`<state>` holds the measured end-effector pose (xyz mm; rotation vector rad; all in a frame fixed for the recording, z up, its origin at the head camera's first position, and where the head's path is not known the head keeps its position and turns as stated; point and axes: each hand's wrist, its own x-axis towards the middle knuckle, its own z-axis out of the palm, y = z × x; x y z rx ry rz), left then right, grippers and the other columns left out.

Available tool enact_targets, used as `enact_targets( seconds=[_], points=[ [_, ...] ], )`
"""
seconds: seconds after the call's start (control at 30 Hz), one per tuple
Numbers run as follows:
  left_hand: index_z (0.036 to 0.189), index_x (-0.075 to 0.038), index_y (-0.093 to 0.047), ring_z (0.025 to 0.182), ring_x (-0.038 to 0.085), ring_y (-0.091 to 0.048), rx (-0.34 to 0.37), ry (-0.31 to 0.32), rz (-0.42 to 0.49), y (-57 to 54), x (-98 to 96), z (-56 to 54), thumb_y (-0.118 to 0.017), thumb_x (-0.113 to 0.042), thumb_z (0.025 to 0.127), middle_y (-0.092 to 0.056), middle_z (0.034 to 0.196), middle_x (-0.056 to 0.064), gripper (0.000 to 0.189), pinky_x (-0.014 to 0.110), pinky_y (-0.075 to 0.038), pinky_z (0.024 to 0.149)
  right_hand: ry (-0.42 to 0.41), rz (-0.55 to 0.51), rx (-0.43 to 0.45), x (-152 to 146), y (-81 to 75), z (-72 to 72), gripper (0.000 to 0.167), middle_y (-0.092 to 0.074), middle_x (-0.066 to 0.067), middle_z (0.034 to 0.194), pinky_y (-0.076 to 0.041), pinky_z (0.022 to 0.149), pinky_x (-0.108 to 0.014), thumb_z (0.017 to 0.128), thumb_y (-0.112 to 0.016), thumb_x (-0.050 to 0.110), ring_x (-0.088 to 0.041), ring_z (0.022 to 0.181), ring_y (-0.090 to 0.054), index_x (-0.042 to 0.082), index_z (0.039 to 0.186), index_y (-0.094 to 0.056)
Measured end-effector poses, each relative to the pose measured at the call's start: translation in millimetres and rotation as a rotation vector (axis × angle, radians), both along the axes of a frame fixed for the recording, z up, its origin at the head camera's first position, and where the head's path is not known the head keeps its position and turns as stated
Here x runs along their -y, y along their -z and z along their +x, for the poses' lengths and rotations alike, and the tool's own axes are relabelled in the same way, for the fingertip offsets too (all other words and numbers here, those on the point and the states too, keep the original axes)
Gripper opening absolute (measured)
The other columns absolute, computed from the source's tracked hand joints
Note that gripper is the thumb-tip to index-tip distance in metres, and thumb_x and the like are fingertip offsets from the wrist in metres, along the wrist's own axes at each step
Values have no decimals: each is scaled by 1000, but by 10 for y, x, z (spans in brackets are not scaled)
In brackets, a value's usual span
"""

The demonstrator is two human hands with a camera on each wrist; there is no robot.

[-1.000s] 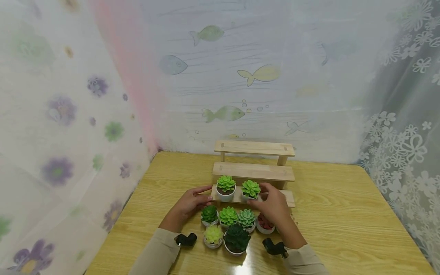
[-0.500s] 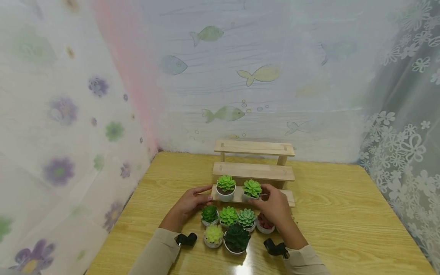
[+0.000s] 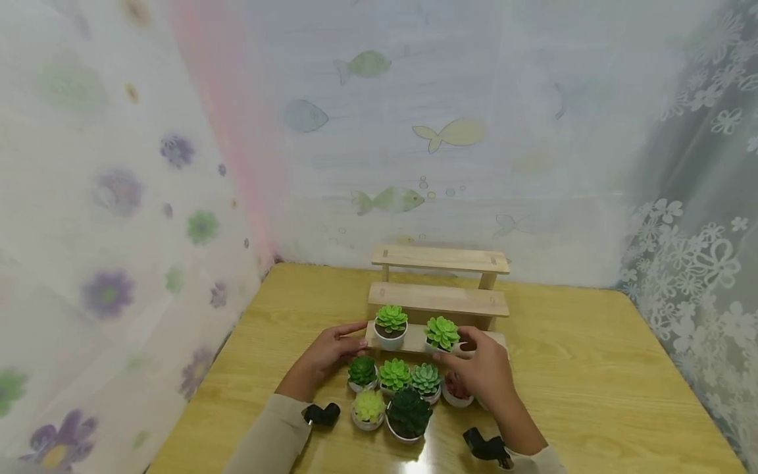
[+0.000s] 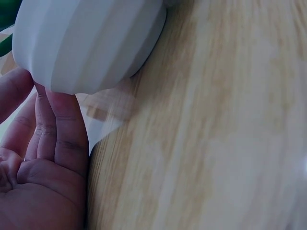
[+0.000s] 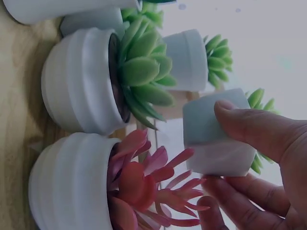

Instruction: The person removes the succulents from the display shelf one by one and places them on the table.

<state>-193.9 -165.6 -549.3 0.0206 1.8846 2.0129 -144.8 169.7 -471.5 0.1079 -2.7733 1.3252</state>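
My right hand (image 3: 482, 362) pinches the white square pot (image 5: 218, 132) of a bright green succulent (image 3: 441, 333) between thumb and fingers, at the bottom step of a three-tier wooden stand (image 3: 438, 299). I cannot tell whether that pot touches the board. My left hand (image 3: 328, 352) lies at the left end of the same step, its fingertips touching or very near the board. In the left wrist view the fingers (image 4: 67, 134) look fairly straight, partly behind a white ribbed pot (image 4: 91, 43). Another green succulent in a round white pot (image 3: 391, 327) stands on the step's left part.
In front of the stand, several potted succulents are grouped on the wooden table (image 3: 592, 382), including a dark green one (image 3: 408, 411), a yellow-green one (image 3: 368, 406) and a red one (image 5: 139, 187). Patterned curtains (image 3: 331, 164) rise behind and beside the table.
My right hand has shifted right along the bottom step with the square-potted succulent. The left hand keeps its place by the stand. The head view has tilted slightly.
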Motion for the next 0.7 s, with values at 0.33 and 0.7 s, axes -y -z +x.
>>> enact_targets(
  seconds=[0.33,0.7],
  points=[
    [153,-15,-53,86,12,-74,24,-18,-2,-20,19,3,-72,-15,98,-79,101,5,58,30,-59,80,0,-4,-38,-71,-56,178,65,-73,-3,116,-59,85,-46,78,-91,48,-22,104,-71,18,131,-70],
    [154,-15,-52,86,12,-74,13,-3,-6,-20,5,-7,-73,-15,98,-79,99,4,59,30,-59,79,12,36,-12,-149,-85,324,55,-74,3,104,-56,78,-39,73,-94,49,-19,100,-69,21,115,-73]
  ],
)
